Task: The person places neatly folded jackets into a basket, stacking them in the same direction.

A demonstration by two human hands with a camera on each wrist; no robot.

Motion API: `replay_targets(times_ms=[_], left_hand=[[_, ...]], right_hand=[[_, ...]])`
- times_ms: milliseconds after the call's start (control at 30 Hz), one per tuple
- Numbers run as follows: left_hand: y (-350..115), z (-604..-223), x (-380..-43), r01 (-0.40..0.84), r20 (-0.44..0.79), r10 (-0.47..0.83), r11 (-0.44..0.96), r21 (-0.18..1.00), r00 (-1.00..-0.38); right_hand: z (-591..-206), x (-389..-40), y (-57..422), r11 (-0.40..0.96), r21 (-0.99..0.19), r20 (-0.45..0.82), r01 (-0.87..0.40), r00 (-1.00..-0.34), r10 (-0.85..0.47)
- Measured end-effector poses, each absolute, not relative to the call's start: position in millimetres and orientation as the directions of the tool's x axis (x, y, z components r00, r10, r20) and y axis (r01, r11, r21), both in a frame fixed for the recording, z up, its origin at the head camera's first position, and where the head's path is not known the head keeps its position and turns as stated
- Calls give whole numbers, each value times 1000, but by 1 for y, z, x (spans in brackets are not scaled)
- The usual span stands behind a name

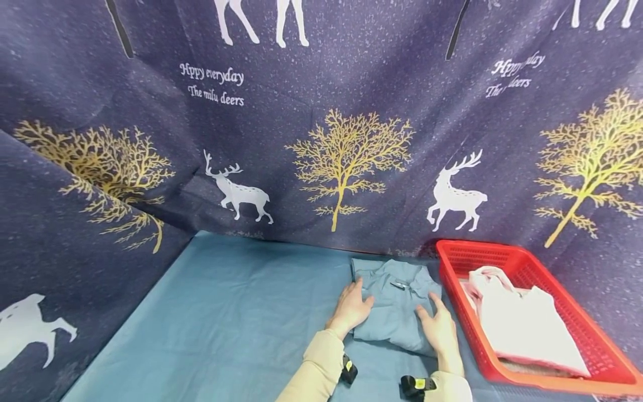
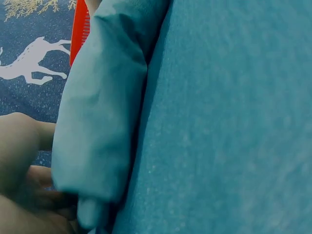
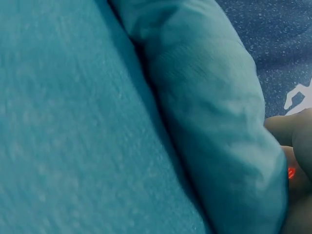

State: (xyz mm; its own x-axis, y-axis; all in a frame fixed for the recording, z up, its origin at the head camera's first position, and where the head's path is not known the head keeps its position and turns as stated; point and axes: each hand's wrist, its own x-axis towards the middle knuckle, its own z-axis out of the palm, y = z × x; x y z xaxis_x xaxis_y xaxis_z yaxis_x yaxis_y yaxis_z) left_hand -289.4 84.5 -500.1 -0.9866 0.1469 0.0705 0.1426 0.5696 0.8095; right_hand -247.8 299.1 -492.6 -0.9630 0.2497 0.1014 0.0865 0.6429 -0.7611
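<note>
A folded blue-green collared shirt [image 1: 394, 312] lies on the table, collar toward the back wall, with a small dark label near its neck. My left hand [image 1: 350, 307] rests at its left edge, thumb over the cloth and fingers extended forward. At the right edge lies my right hand [image 1: 438, 329], thumb and fingers spread apart. The left wrist view shows the shirt's thick near fold [image 2: 100, 107] beside the left hand [image 2: 22, 165]; some fingertips are hidden behind it. In the right wrist view, the fold [image 3: 214, 102] partly hides the right hand [image 3: 298, 146].
Right of the shirt stands a red plastic basket [image 1: 479, 349] holding folded white and pink clothing [image 1: 522, 321]. A blue cloth [image 1: 226, 324] covers the table. Dark fabric printed with deer and trees [image 1: 281, 111] hangs behind and at the left.
</note>
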Motion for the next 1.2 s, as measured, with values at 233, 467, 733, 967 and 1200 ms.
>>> replay_targets(times_ms=[233, 467, 733, 967, 1200], left_hand=[[80, -502, -294, 110, 73, 104, 411, 905, -992], [73, -505, -293, 10, -7, 66, 255, 967, -998], [71, -504, -292, 3, -9, 53, 222, 975, -999], [71, -487, -292, 18, 11, 39, 196, 980, -999], [73, -474, -293, 55, 55, 7, 202, 978, -998]], right_hand=[[-495, -249, 294, 414, -909, 49, 53, -971, 232], [-491, -250, 285, 421, -907, 106, 22, -954, 279], [-472, -246, 276, 522, -853, 171, 23, -932, 321], [-454, -245, 272, 538, -843, 238, -19, -909, 341], [-437, -248, 274, 541, -840, 264, -49, -907, 328]])
